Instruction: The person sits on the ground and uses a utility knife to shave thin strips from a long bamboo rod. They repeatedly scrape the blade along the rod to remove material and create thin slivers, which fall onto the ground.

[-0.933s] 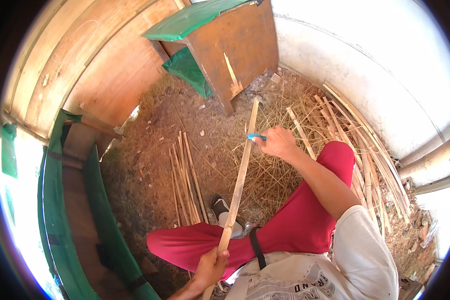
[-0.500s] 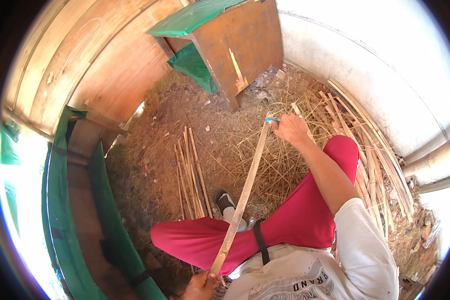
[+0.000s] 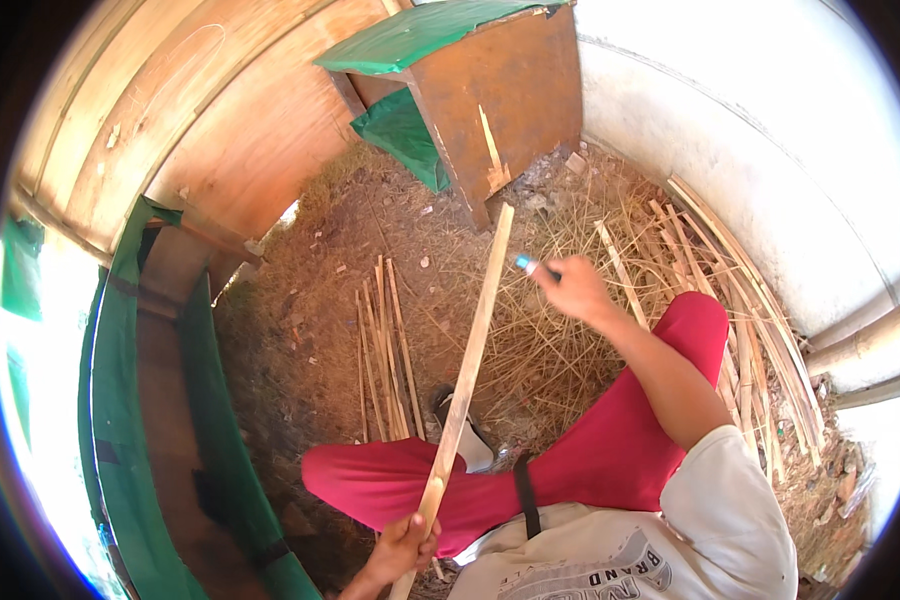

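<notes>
My left hand (image 3: 404, 543) is closed round the lower part of a long, flat bamboo strip (image 3: 467, 388). The strip slants up and away across my crossed legs, and its far end stands free over the ground. My right hand (image 3: 576, 287) is closed on a small hand tool with a blue tip (image 3: 523, 262), probably a knife, though its blade is too blurred to make out. That tool is just right of the strip's upper part, apart from it.
Several narrow strips (image 3: 384, 350) lie on the earth beyond my left knee. Thin shavings (image 3: 530, 330) are heaped ahead, and a bundle of longer strips (image 3: 745, 300) lies along the white wall at right. A brown wooden box (image 3: 505, 90) with green sheeting stands at the back; a green-edged frame (image 3: 120, 400) is at left.
My left hand has raised the bamboo strip so its far end reaches higher. My right hand has moved slightly toward me, and its tool has come away from the strip.
</notes>
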A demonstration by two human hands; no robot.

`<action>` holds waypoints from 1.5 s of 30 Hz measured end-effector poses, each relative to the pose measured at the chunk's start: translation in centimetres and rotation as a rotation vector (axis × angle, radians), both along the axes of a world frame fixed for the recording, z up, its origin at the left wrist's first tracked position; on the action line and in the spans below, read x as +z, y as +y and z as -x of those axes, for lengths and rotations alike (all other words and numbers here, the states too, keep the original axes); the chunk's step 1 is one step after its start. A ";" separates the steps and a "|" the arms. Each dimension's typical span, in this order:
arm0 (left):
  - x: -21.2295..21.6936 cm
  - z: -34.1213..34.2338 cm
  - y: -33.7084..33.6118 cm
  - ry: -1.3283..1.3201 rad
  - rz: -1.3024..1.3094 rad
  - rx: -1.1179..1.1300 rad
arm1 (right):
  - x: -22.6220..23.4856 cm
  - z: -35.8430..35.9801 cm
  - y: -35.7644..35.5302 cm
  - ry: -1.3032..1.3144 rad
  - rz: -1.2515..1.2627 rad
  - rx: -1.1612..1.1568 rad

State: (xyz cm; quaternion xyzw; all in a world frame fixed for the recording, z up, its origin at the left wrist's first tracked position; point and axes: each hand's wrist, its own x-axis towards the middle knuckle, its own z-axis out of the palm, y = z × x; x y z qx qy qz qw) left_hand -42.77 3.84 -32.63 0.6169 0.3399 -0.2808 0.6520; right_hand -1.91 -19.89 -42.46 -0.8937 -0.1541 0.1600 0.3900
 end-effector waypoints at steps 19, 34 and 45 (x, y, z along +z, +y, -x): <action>-7.7 -19.4 -4.4 -0.213 0.208 0.115 | -2.0 5.1 0.1 -0.413 -0.173 0.338; -6.2 -17.0 -3.2 -0.160 0.259 0.163 | -1.2 6.0 0.3 -0.470 -0.097 0.413; -5.6 -17.6 -4.0 -0.152 0.273 0.148 | -1.7 5.4 0.5 -0.581 -0.051 0.322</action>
